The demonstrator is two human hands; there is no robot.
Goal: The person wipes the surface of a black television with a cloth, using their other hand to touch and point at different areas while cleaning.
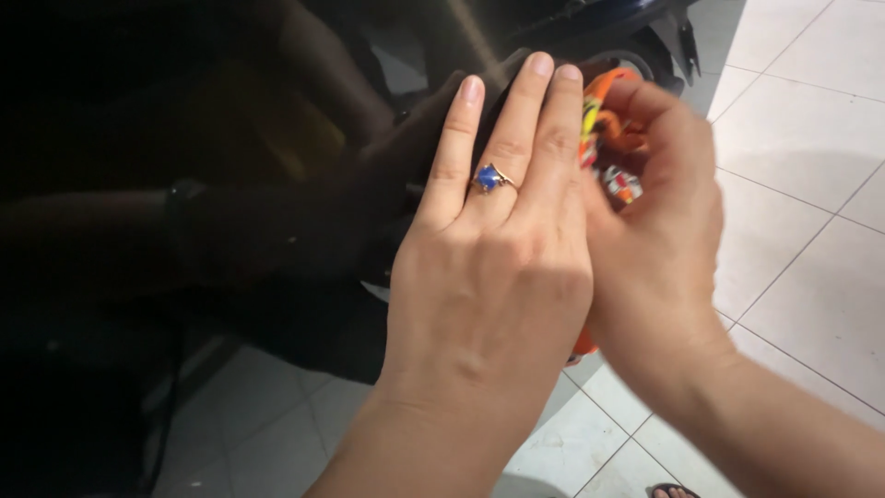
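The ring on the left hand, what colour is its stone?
Blue, set in a gold-coloured ring on the left hand; head view.

left hand flat, right hand gripping orange strap

White tiled floor (glossy), dark left side

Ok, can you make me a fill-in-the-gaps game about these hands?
1. The left hand wears a ring with a ____ stone.
2. The right hand grips an ____ strap.
3. The floor is covered in white ____.

Missing words: blue; orange; tiles
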